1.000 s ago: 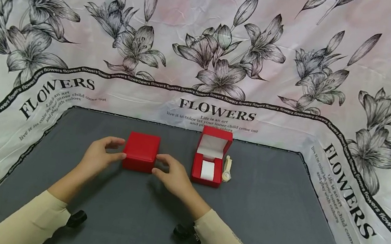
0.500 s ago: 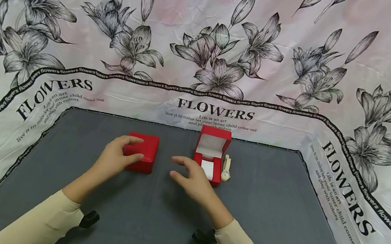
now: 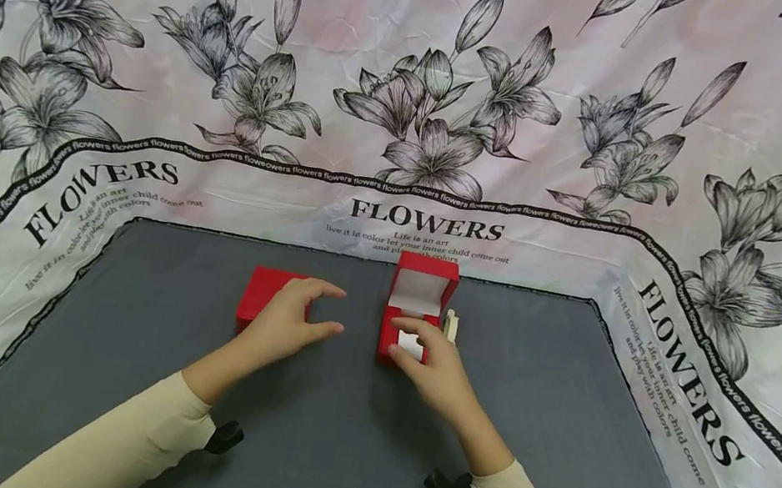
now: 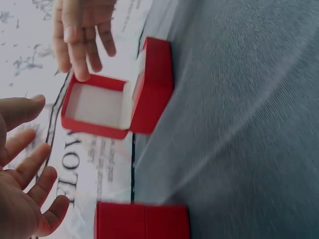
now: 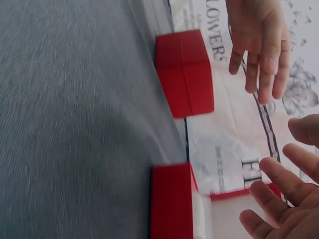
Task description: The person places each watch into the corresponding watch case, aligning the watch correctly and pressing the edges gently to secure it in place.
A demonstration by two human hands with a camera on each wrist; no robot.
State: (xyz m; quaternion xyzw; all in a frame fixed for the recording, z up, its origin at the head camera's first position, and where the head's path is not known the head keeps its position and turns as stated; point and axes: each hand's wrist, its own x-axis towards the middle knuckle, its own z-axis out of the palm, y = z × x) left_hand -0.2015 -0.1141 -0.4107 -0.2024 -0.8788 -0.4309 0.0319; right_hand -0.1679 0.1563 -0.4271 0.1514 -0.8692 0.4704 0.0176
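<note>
My left hand (image 3: 284, 319) is held with fingers and thumb apart between two red boxes, holding nothing. Behind it, the closed red box (image 3: 263, 290) is partly covered by the hand in the head view. My right hand (image 3: 439, 367), also empty with fingers spread, overlaps the front of the open red watch box (image 3: 390, 321). That box has its lid tilted up, showing a pale lining (image 4: 97, 104), and a white cushion (image 3: 410, 345) inside. Just right of it lies a watch with a cream strap (image 3: 452, 326), its dial hidden behind the right hand.
A grey cloth (image 3: 329, 454) covers the table. At its back and sides rises a white floral sheet (image 3: 228, 118) with printed lettering. Dark wrist devices (image 3: 225, 438) hang below both cream sleeves (image 3: 122, 440).
Both hands have left the closed box and moved right. The left hand passes in front of that box, while the right hand has reached the open one. The boxes stay put.
</note>
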